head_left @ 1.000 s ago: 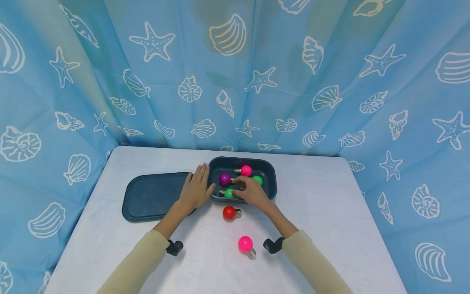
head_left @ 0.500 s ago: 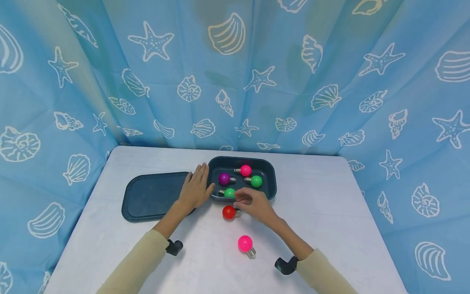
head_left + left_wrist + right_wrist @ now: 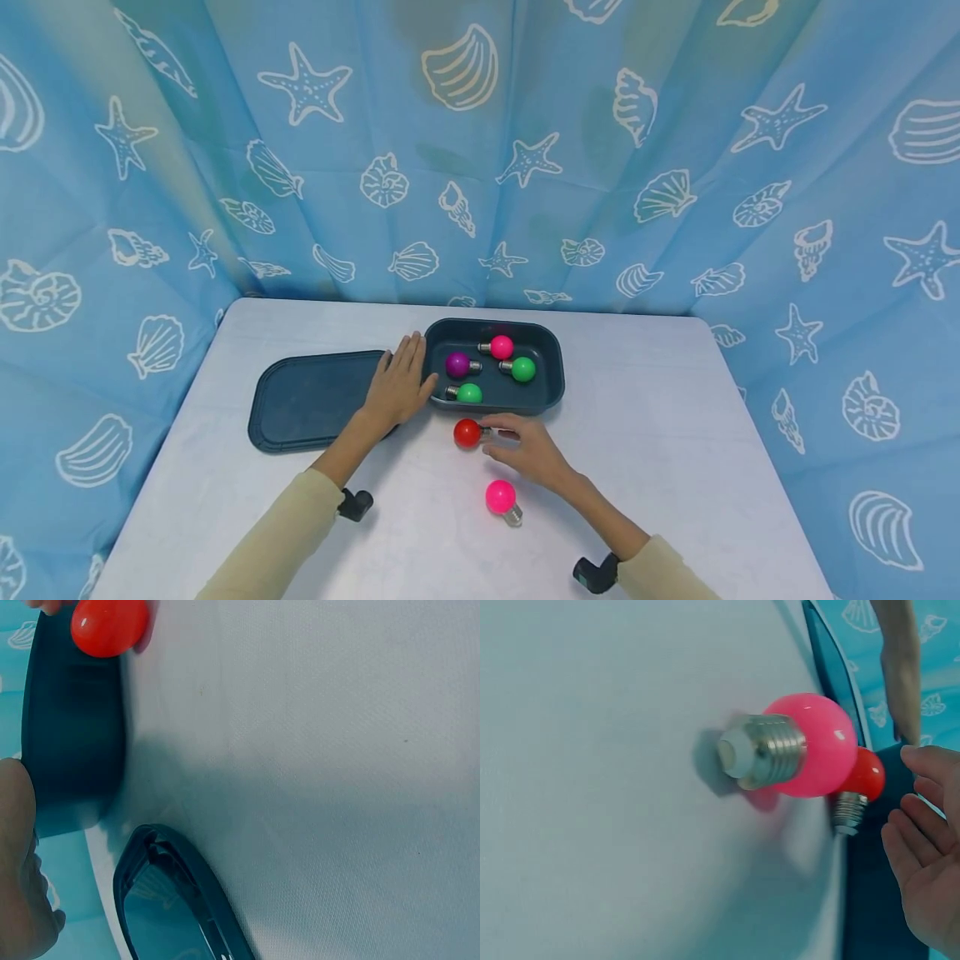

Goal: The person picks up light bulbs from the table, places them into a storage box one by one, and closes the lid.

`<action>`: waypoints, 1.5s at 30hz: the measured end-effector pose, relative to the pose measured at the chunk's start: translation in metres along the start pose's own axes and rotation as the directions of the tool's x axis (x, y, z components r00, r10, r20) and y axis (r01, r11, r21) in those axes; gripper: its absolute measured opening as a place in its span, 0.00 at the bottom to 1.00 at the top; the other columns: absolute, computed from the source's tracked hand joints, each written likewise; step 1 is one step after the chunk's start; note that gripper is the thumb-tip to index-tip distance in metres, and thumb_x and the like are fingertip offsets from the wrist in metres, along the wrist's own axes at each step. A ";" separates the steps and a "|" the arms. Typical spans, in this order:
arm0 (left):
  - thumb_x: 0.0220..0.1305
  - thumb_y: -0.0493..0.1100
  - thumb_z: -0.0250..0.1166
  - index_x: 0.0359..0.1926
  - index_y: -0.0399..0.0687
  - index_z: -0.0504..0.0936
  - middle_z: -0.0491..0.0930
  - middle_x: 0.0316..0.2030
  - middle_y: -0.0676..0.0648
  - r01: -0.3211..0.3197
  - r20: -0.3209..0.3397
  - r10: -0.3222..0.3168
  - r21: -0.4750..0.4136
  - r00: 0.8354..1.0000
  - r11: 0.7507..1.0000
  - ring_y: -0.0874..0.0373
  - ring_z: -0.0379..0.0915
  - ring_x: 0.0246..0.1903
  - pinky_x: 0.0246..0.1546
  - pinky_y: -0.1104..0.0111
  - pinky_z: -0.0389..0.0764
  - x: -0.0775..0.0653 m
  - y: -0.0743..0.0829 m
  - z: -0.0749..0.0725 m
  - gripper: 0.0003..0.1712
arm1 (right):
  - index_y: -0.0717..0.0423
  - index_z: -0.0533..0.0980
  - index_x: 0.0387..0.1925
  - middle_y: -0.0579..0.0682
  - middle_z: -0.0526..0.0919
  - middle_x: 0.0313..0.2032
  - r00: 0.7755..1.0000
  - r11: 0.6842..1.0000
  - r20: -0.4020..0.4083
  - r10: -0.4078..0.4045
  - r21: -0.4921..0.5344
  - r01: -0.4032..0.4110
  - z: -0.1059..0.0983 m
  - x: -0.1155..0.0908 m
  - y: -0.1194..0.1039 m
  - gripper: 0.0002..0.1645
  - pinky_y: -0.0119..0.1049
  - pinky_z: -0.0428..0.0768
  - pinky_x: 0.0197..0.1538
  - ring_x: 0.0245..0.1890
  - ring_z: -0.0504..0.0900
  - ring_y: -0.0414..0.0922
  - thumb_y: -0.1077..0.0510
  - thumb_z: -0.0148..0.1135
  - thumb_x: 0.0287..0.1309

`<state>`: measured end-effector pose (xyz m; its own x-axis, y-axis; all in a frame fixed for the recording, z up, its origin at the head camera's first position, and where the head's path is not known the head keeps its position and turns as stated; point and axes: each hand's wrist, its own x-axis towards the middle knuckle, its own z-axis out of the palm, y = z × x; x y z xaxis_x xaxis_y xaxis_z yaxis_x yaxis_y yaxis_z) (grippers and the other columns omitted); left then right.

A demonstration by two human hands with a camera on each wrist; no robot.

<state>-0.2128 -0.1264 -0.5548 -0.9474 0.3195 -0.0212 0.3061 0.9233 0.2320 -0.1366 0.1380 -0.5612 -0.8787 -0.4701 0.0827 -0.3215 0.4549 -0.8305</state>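
A red light bulb (image 3: 467,433) lies on the white table just in front of a dark box (image 3: 517,408). Over its metal base hovers my right hand (image 3: 528,450), fingers loosely curved and parted; in the right wrist view the right hand (image 3: 930,840) holds nothing and stays apart from the red bulb (image 3: 866,774). Flat, with fingers straight, my left hand (image 3: 395,387) rests at the box's left wall. Inside the box lie a purple bulb (image 3: 457,364), a pink bulb (image 3: 501,347) and two green bulbs (image 3: 523,369). Another pink bulb (image 3: 500,497) lies nearer me.
To the left of the box a dark lid (image 3: 315,400) lies on the table, partly under the left forearm. A blue curtain (image 3: 450,167) with shell prints hangs behind and at both sides of the white table (image 3: 637,467).
My right hand has left the box and come toward me, down to the red bulb's base. A green bulb it partly covered now shows fully. The left hand has not moved.
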 end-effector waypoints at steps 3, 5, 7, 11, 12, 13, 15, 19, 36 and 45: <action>0.79 0.57 0.42 0.78 0.33 0.43 0.42 0.78 0.37 -0.001 0.000 0.001 0.000 1.000 1.000 0.44 0.36 0.76 0.72 0.47 0.46 0.001 0.000 0.001 0.42 | 0.54 0.79 0.58 0.48 0.81 0.55 1.000 0.999 0.014 0.000 -0.048 0.001 0.003 0.002 0.004 0.26 0.44 0.79 0.56 0.57 0.79 0.48 0.63 0.72 0.57; 0.79 0.57 0.42 0.78 0.33 0.43 0.42 0.78 0.37 -0.001 -0.001 0.001 0.001 1.000 1.000 0.44 0.36 0.76 0.72 0.47 0.46 0.001 0.000 0.002 0.42 | 0.53 0.79 0.59 0.48 0.81 0.56 1.000 0.997 0.021 0.004 -0.073 -0.003 0.005 0.003 0.006 0.26 0.43 0.79 0.57 0.57 0.78 0.47 0.63 0.72 0.58; 0.79 0.57 0.42 0.78 0.33 0.44 0.42 0.78 0.37 -0.003 -0.006 0.003 0.000 1.000 1.000 0.44 0.37 0.76 0.72 0.46 0.46 0.001 0.000 0.002 0.42 | 0.53 0.79 0.59 0.48 0.81 0.56 0.999 0.996 0.030 0.011 -0.088 -0.008 0.006 0.004 0.008 0.26 0.42 0.79 0.56 0.57 0.78 0.47 0.63 0.72 0.58; 0.79 0.57 0.42 0.78 0.33 0.43 0.42 0.78 0.37 -0.002 -0.007 0.002 0.001 1.000 1.000 0.44 0.37 0.76 0.72 0.46 0.46 0.001 -0.001 0.003 0.42 | 0.53 0.80 0.58 0.48 0.81 0.55 0.999 0.994 0.042 0.022 -0.111 -0.018 0.008 0.005 0.008 0.25 0.41 0.79 0.56 0.56 0.79 0.47 0.63 0.72 0.57; 0.79 0.57 0.42 0.78 0.33 0.43 0.42 0.78 0.37 -0.002 -0.007 0.002 0.001 1.000 1.000 0.44 0.37 0.76 0.72 0.46 0.46 0.001 -0.001 0.003 0.42 | 0.54 0.80 0.58 0.49 0.82 0.54 0.999 0.993 0.042 0.019 -0.115 -0.014 0.009 0.005 0.008 0.25 0.41 0.80 0.56 0.55 0.79 0.47 0.63 0.72 0.57; 0.79 0.57 0.42 0.78 0.33 0.43 0.42 0.78 0.37 -0.002 -0.006 0.002 0.003 1.000 1.000 0.44 0.37 0.76 0.72 0.46 0.46 0.001 -0.001 0.003 0.42 | 0.54 0.80 0.57 0.49 0.82 0.53 0.999 0.993 0.040 0.013 -0.118 -0.008 0.009 0.006 0.007 0.25 0.42 0.80 0.55 0.54 0.80 0.47 0.64 0.72 0.57; 0.79 0.57 0.42 0.78 0.33 0.43 0.42 0.78 0.37 -0.001 -0.003 0.001 0.003 1.000 1.000 0.44 0.37 0.76 0.72 0.46 0.45 0.002 -0.001 0.003 0.42 | 0.55 0.80 0.57 0.49 0.82 0.52 0.999 0.992 0.041 0.008 -0.127 -0.002 0.010 0.007 0.008 0.25 0.41 0.80 0.55 0.52 0.80 0.46 0.64 0.72 0.57; 0.79 0.57 0.42 0.78 0.33 0.42 0.41 0.78 0.37 -0.002 0.008 0.002 0.005 1.000 1.000 0.44 0.35 0.76 0.72 0.46 0.45 0.002 -0.001 0.002 0.42 | 0.54 0.80 0.57 0.47 0.82 0.51 0.998 0.989 0.054 0.019 -0.149 -0.010 0.012 0.009 0.010 0.25 0.37 0.81 0.53 0.49 0.81 0.43 0.64 0.72 0.56; 0.79 0.57 0.42 0.78 0.33 0.43 0.41 0.78 0.38 0.011 0.008 -0.011 0.015 1.000 1.000 0.45 0.35 0.76 0.72 0.47 0.45 0.000 0.001 0.000 0.42 | 0.54 0.78 0.59 0.45 0.83 0.50 0.990 0.994 0.122 0.069 -0.093 -0.057 0.014 0.004 0.008 0.27 0.31 0.80 0.51 0.48 0.81 0.43 0.64 0.73 0.56; 0.79 0.56 0.42 0.78 0.33 0.43 0.41 0.78 0.37 0.001 0.002 -0.001 0.005 1.000 1.000 0.44 0.36 0.76 0.72 0.46 0.45 -0.001 0.002 -0.002 0.41 | 0.56 0.77 0.60 0.49 0.83 0.51 0.995 0.999 0.081 0.053 -0.018 -0.051 -0.007 0.000 -0.013 0.29 0.36 0.82 0.51 0.49 0.82 0.47 0.68 0.71 0.56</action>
<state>-0.2117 -0.1254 -0.5527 -0.9475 0.3188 -0.0237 0.3054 0.9247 0.2275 -0.1347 0.1376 -0.5463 -0.8629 -0.5054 -0.0060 -0.2822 0.4916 -0.8239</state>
